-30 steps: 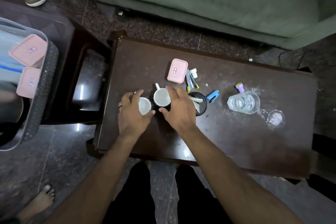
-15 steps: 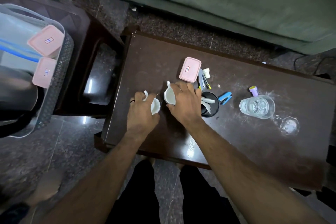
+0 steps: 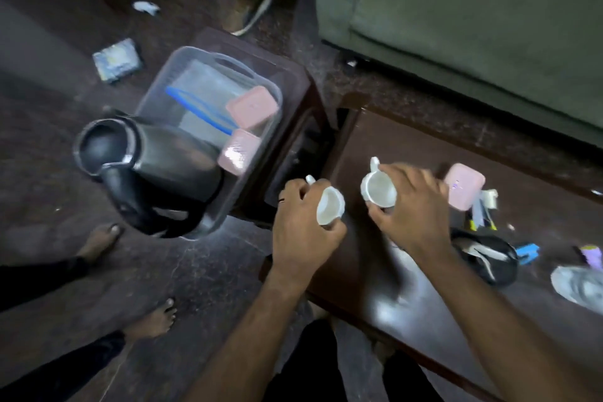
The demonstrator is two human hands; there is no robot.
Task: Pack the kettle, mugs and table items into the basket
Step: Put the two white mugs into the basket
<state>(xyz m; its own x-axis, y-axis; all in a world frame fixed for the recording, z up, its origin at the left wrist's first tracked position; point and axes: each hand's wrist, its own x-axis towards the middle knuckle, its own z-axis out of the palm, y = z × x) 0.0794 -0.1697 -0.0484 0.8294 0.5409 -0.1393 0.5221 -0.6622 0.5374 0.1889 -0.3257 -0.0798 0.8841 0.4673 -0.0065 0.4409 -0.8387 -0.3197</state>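
Left hand (image 3: 301, 225): fingers curled round a small white mug (image 3: 330, 210), tilted, held over the near-left edge of the dark table (image 3: 375, 264). Right hand (image 3: 409, 209): a second white mug (image 3: 378, 189) is gripped by its rim, mouth facing the camera, above the table top. On the table to the right a black holder (image 3: 489, 259), blue clip (image 3: 526, 252) and pink box (image 3: 463, 188) are seen. Further left, the grey basket (image 3: 261, 153) is seen on a stool; the black kettle (image 3: 163, 163) lies in its near end, two pink boxes (image 3: 252, 106) beyond. Frame blurred.
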